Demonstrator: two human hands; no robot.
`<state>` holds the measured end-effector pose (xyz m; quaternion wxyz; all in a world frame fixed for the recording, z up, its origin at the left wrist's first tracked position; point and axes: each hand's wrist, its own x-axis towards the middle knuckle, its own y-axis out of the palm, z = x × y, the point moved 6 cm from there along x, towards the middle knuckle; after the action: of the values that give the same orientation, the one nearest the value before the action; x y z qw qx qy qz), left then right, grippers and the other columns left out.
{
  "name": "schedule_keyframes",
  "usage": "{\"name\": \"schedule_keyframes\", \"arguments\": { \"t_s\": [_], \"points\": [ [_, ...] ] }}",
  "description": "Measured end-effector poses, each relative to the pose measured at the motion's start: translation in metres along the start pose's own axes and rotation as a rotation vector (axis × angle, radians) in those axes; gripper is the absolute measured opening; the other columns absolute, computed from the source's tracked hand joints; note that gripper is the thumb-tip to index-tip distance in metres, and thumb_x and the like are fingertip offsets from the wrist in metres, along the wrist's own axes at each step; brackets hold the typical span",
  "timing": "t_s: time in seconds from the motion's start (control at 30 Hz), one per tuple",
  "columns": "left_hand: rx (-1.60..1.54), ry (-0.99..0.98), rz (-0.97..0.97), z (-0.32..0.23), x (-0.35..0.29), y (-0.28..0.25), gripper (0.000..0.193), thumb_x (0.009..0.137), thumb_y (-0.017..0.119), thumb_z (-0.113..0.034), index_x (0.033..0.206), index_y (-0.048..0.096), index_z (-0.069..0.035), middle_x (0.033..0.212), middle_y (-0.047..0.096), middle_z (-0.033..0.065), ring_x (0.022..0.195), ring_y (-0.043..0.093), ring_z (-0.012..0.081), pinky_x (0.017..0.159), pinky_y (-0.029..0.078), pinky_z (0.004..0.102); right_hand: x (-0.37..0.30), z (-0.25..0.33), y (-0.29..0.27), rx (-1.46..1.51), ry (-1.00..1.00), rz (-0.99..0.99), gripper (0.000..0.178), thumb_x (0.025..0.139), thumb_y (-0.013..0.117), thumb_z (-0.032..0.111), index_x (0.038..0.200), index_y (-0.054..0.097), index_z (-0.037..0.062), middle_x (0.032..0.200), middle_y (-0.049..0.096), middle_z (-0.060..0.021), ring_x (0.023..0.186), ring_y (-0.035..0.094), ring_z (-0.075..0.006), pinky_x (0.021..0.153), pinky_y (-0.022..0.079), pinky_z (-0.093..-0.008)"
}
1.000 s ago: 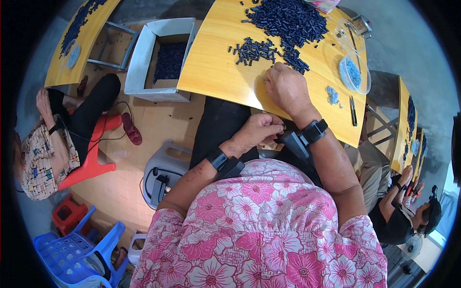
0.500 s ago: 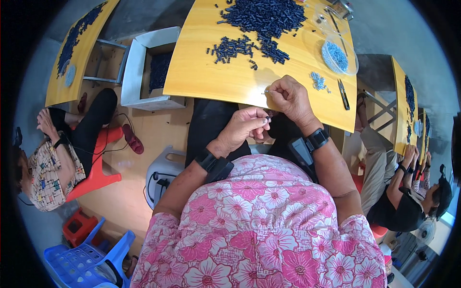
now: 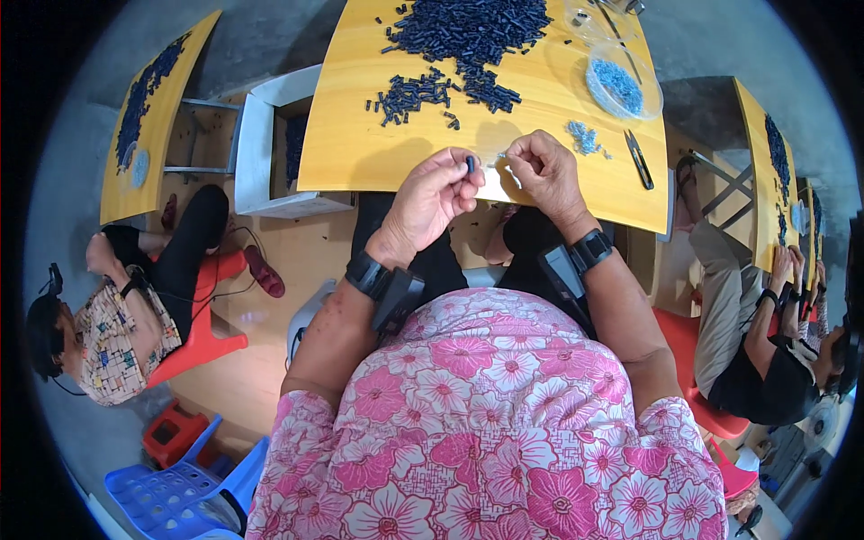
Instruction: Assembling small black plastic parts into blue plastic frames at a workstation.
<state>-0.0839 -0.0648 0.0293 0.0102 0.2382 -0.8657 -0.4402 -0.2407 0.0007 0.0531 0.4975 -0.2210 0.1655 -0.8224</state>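
Note:
My left hand (image 3: pixel 430 200), raised at the near edge of the yellow table (image 3: pixel 346 148), pinches a small dark blue tube-shaped piece (image 3: pixel 470 165) between thumb and forefinger. Just to its right, my right hand (image 3: pixel 546 180) is closed in a pinch over the table edge. A tiny pale piece (image 3: pixel 501 157) shows at its fingertips, too small to make out its kind. The two hands are close together but apart. Beyond them lies a heap of similar dark blue pieces (image 3: pixel 468 36), with a smaller cluster (image 3: pixel 409 94) nearer.
Right of my hands are a little pile of pale blue bits (image 3: pixel 583 138), black snips (image 3: pixel 640 160) and a clear round tub (image 3: pixel 655 101) of such bits. A white box (image 3: pixel 261 171) stands left of the table. People sit at tables on both sides; a blue chair (image 3: pixel 171 490) is behind left.
My left hand has risen from below the table edge to over it, bringing the dark blue piece into plainer view. My right hand stays pinched, slightly higher. The whole view has shifted a little.

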Motion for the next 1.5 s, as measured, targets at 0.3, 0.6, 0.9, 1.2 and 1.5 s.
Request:
{"name": "schedule_keyframes", "arguments": {
  "t_s": [0.3, 0.6, 0.9, 1.2, 1.5],
  "points": [
    [0.124, 0.001, -0.140, 0.004, 0.029, 0.002, 0.019, 0.099, 0.048, -0.021, 0.103, 0.056, -0.005, 0.083, 0.052, -0.0016, 0.065, 0.044, 0.0045, 0.055, 0.037, 0.0177, 0.002, -0.010, -0.002, 0.094, 0.065, -0.041, 0.008, 0.077, 0.066, 0.008, 0.082, 0.061, 0.0032, 0.080, 0.061, -0.0099, 0.075, 0.062, -0.0231, 0.071, 0.049, -0.0303],
    [0.588, 0.118, -0.323, 0.004, 0.039, 0.006, 0.009, 0.090, 0.063, -0.014, 0.091, 0.062, -0.005, 0.072, 0.050, -0.0040, 0.051, 0.040, 0.0014, 0.041, 0.032, 0.0189, 0.000, -0.010, -0.004, 0.102, 0.071, -0.073, 0.010, 0.077, 0.065, 0.010, 0.082, 0.060, 0.0037, 0.079, 0.060, -0.0122, 0.075, 0.061, -0.0281, 0.070, 0.049, -0.0346],
    [0.621, 0.137, -0.343, 0.002, 0.039, 0.006, 0.006, 0.089, 0.061, -0.010, 0.088, 0.062, -0.004, 0.069, 0.049, -0.0052, 0.051, 0.039, 0.0009, 0.042, 0.033, 0.0188, 0.001, -0.003, -0.004, 0.021, -0.014, -0.071, 0.009, 0.079, 0.064, 0.011, 0.084, 0.059, 0.0044, 0.079, 0.059, -0.0135, 0.076, 0.060, -0.0314, 0.069, 0.049, -0.0365],
    [0.550, 0.068, -0.331, 0.003, 0.039, 0.007, 0.007, 0.092, 0.060, -0.011, 0.096, 0.063, -0.005, 0.072, 0.046, -0.0061, 0.057, 0.036, 0.0001, 0.045, 0.030, 0.0160, -0.001, -0.005, -0.001, 0.021, -0.010, -0.083, 0.010, 0.079, 0.064, 0.011, 0.085, 0.059, 0.0051, 0.080, 0.059, -0.0138, 0.077, 0.060, -0.0318, 0.070, 0.049, -0.0371],
    [0.578, 0.126, -0.375, 0.005, 0.040, 0.001, 0.007, 0.088, 0.064, -0.011, 0.086, 0.064, -0.004, 0.068, 0.050, -0.0051, 0.052, 0.041, 0.0009, 0.042, 0.032, 0.0183, -0.002, -0.001, -0.001, -0.047, -0.040, -0.095, 0.010, 0.079, 0.064, 0.010, 0.086, 0.058, 0.0054, 0.082, 0.060, -0.0137, 0.078, 0.060, -0.0332, 0.070, 0.049, -0.0387]
  ]
}}
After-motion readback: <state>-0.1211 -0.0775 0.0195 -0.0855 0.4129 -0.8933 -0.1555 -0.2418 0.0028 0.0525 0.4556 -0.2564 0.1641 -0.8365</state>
